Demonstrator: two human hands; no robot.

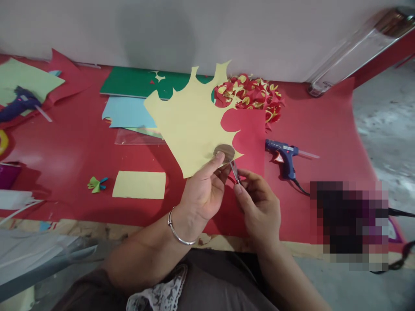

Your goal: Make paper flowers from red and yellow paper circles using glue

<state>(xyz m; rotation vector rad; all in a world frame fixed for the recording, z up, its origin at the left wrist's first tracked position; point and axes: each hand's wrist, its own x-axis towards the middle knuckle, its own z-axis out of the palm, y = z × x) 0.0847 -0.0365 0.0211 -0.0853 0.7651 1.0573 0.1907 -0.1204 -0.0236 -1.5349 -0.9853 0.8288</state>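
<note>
My left hand (205, 190) pinches a large sheet of pale yellow paper (191, 121), its thumb pressing a round, dull grey-brown disc (227, 151) flat against the lower right edge. Rounded bites are cut out of the sheet's top and right sides. In my right hand (261, 207) is a small pair of scissors (234, 170), fingers closed on the handles. The blades meet the paper beside the disc's lower edge; how far apart they are is hard to see. Behind the yellow sheet lies red paper (253, 138).
A pile of red and yellow scraps (249, 93) lies behind. Glue guns rest at right (285, 155) and left (21, 103). Green sheets (129, 82), blue paper (128, 112), a yellow rectangle (139, 185) and a small folded-paper piece (96, 184) lie on the red tabletop (311, 112).
</note>
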